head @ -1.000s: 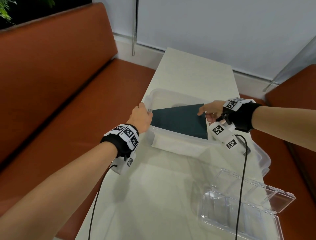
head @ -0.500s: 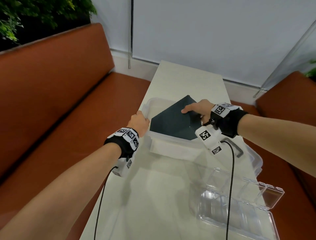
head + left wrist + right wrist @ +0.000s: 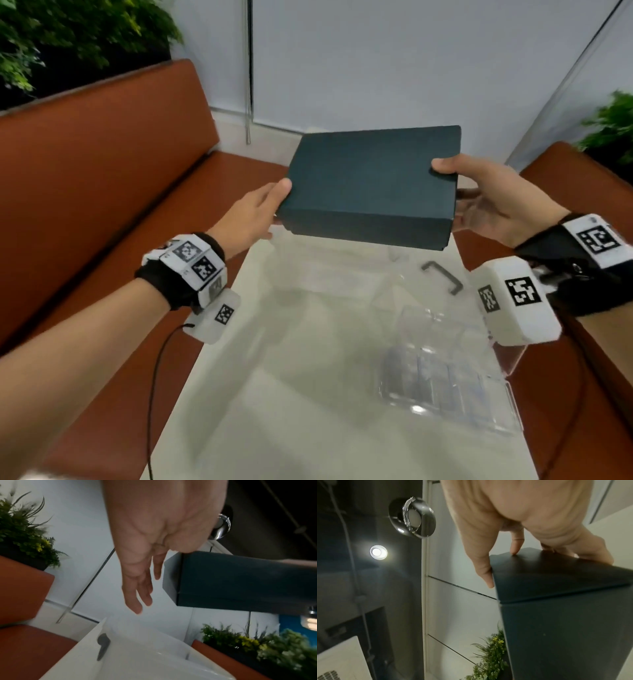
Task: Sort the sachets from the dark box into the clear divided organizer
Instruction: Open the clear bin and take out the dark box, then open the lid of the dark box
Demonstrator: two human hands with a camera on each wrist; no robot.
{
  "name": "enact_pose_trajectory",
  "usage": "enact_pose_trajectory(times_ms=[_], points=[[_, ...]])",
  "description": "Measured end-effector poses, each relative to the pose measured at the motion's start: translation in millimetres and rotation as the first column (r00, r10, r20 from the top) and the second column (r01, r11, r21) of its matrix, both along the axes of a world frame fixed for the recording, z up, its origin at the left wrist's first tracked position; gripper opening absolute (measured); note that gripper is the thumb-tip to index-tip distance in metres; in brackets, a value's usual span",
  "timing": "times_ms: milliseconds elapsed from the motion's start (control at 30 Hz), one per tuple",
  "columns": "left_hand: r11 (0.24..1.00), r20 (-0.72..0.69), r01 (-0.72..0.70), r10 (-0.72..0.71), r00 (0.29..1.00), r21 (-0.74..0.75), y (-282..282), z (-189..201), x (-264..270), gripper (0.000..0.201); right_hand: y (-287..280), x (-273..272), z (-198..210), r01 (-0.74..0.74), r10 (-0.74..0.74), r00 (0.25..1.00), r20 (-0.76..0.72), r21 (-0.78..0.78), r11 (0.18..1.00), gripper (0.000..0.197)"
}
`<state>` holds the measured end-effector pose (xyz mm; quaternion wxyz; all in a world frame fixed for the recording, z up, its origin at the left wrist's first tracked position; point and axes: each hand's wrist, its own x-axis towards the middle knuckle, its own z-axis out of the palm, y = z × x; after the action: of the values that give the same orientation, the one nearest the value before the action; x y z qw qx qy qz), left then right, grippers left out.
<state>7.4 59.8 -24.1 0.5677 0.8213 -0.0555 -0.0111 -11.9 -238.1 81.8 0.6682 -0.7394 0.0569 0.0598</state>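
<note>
I hold the dark teal box closed and level in the air above the table. My right hand grips its right end, thumb on the lid and fingers underneath. My left hand is at the left end, its thumb tip touching the corner. In the left wrist view my fingers hang straight, apart from the box. The right wrist view shows fingertips pressed along the box edge. The clear divided organizer lies open on the table at the near right. No sachets show.
A clear storage bin sits on the white table under the box, its lid with a dark handle to the right. Orange benches flank the narrow table. Plants stand behind the benches.
The dark box has come up out of the clear bin and now hangs level above it. My left hand left the bin's rim and moved to the box's left end.
</note>
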Motion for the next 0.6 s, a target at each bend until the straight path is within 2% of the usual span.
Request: enact_pose_trajectory(times_ms=[67,133,167,267,300,433,600], points=[[0.984,-0.134,0.032,-0.056,0.989,-0.177,-2,0,-24,0.033,0,-18,-18,-0.031,0.032,0.999,-0.032,0.035,0.999,0.027],[0.975,-0.203,0.027,-0.073,0.976,-0.220,1,-8,-47,0.032,5,-33,-41,-0.031,0.033,0.998,-0.054,0.031,0.999,0.023],[0.979,-0.224,0.028,-0.074,0.972,-0.201,5,-15,-58,0.033,7,-40,-54,-0.023,0.025,0.998,-0.065,0.021,1.000,0.025],[0.987,-0.315,0.022,-0.073,0.946,-0.160,19,-41,-90,0.033,14,-63,-97,-0.031,0.030,0.988,-0.154,-0.008,0.999,0.053],[0.988,-0.350,0.013,-0.068,0.934,-0.157,24,-50,-99,0.030,17,-71,-111,-0.040,0.037,0.981,-0.192,-0.012,0.999,0.056],[0.992,-0.478,-0.036,-0.025,0.878,-0.119,37,-83,-130,0.019,35,-103,-162,-0.024,0.023,0.949,-0.313,0.002,1.000,0.040],[0.993,-0.543,-0.105,0.059,0.838,-0.055,40,-121,-150,0.027,58,-124,-209,-0.006,0.007,0.914,-0.407,0.003,1.000,0.047]])
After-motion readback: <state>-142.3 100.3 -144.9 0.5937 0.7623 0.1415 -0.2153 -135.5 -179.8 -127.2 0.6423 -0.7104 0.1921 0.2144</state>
